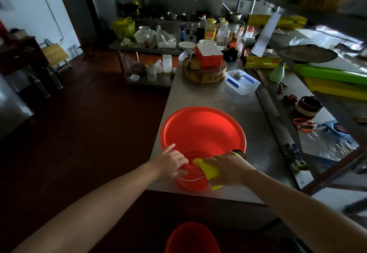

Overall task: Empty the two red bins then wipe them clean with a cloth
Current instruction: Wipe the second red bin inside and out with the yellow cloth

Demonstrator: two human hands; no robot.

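A dim kitchen, with a long steel counter [198, 97] running away from the viewer. Nearest on it sits a wide red basin [200, 125]. A smaller red bucket [190, 184] with a wire handle stands against the basin's near side at the counter's edge. Another red bucket [191, 238] stands on the floor below. Farther along are a round wooden block [204, 73] and a clear tub [242, 82]. The left grip [170, 162] curls over the small bucket's rim, forefinger pointing out. The right grip [230, 168] clutches a yellow cloth [208, 170] against that rim.
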